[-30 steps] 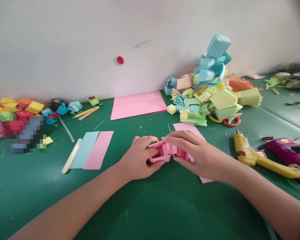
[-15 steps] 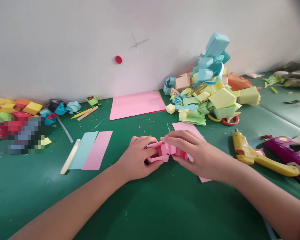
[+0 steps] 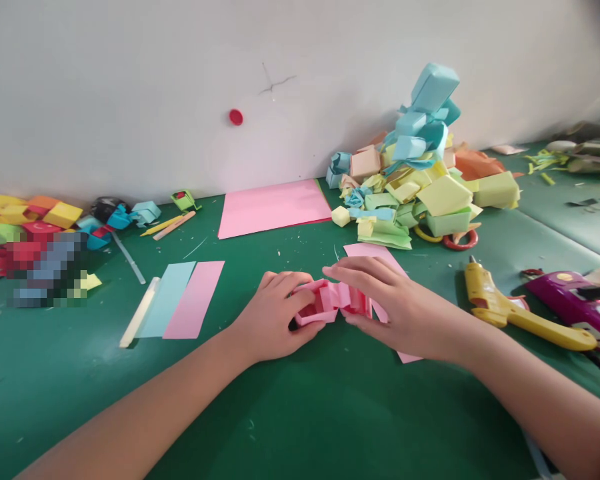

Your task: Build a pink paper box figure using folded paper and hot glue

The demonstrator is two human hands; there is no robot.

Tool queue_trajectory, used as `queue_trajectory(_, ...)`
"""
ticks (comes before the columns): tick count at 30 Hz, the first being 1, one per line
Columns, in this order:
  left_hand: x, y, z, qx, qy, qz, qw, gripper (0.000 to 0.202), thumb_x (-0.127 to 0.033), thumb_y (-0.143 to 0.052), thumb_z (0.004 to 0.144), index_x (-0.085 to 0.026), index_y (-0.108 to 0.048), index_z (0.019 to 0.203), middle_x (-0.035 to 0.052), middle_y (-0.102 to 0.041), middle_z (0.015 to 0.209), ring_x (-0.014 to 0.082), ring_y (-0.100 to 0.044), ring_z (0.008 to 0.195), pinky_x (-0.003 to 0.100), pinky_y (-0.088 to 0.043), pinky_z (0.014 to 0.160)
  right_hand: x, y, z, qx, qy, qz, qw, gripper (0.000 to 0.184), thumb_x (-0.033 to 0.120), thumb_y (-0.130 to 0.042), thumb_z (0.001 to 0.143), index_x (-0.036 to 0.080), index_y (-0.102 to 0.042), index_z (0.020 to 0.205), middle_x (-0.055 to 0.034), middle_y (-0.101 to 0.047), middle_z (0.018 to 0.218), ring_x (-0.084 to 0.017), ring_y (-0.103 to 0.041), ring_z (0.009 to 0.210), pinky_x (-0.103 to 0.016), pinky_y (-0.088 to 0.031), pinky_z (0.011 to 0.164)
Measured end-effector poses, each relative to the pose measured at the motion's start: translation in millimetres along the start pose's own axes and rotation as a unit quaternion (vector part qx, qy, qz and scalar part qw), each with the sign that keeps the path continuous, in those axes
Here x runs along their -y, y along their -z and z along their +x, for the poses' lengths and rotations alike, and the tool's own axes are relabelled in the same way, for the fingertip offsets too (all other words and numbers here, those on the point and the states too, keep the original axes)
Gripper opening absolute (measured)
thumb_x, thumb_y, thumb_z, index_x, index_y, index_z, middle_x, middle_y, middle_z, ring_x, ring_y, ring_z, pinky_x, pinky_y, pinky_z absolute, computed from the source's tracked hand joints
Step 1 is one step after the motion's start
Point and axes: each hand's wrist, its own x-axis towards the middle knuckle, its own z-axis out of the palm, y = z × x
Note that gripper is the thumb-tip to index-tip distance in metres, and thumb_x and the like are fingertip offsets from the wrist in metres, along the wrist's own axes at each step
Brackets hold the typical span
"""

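Note:
A small folded pink paper piece [image 3: 330,301] rests on the green mat [image 3: 300,413] in the middle. My left hand [image 3: 275,320] is closed on its left end, thumb and fingers pinching the paper. My right hand [image 3: 395,307] grips its right end, fingers curved over the top. Under my right hand lies a pink paper strip [image 3: 365,252].
A heap of folded paper boxes [image 3: 420,180] rises at the back right against the wall. A pink sheet [image 3: 273,207] lies behind the hands. Blue and pink strips [image 3: 183,299] lie left. A yellow glue gun [image 3: 515,313] and a purple tool [image 3: 575,300] sit right. Coloured boxes [image 3: 30,217] crowd the far left.
My right hand's fingers have lifted slightly off the pink piece, showing more of its folds. The left hand holds still.

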Motion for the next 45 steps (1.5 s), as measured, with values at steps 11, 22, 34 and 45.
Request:
queue_trajectory(11, 7, -8.8, -4, -0.16, -0.087, -0.064, 0.981, 0.055, -0.022, -0.072, 0.091, -0.023, -0.039, 0.134, 0.0168, -0.051, 0.134, 0.0309, -0.054, 0.131, 0.049, -0.053, 0.1, 3, 1, -2, -0.052, 0.023, -0.009, 0.998, 0.065, 0.014, -0.058, 0.095, 0.03, -0.036, 0.155, -0.0131, -0.057, 0.141, -0.03, -0.058, 0.128, -0.046, -0.059, 0.097)
queue_trajectory(22, 2, -2.9, -3, -0.142, -0.081, -0.036, 0.986, 0.045, -0.021, -0.07, 0.092, -0.02, -0.048, 0.131, 0.016, -0.05, 0.132, 0.029, -0.056, 0.126, 0.044, -0.055, 0.102, 8, 5, 0, -0.169, 0.133, -0.074, 0.974, 0.05, 0.0, -0.064, 0.089, 0.02, -0.055, 0.134, -0.0135, -0.061, 0.126, -0.026, -0.059, 0.12, -0.051, -0.045, 0.107)
queue_trajectory(34, 0, -0.1, 5, -0.027, -0.01, -0.075, 0.997, 0.023, -0.032, -0.06, 0.097, -0.018, -0.061, 0.115, 0.0143, -0.061, 0.12, 0.0251, -0.062, 0.106, 0.042, -0.055, 0.092, -2, -1, 1, -0.138, 0.093, -0.063, 0.984, 0.047, 0.005, -0.06, 0.094, 0.025, -0.053, 0.136, -0.0119, -0.058, 0.13, -0.029, -0.053, 0.122, -0.052, -0.046, 0.104)
queue_trajectory(45, 1, -0.8, 5, -0.037, -0.037, -0.03, 0.998, 0.024, -0.032, -0.058, 0.098, -0.018, -0.062, 0.079, 0.0131, -0.066, 0.115, 0.0241, -0.065, 0.096, 0.041, -0.053, 0.083, 0, -2, 1, -0.13, 0.087, -0.053, 0.986, 0.049, 0.004, -0.059, 0.094, 0.026, -0.052, 0.137, -0.0111, -0.057, 0.131, -0.029, -0.052, 0.122, -0.048, -0.048, 0.101)
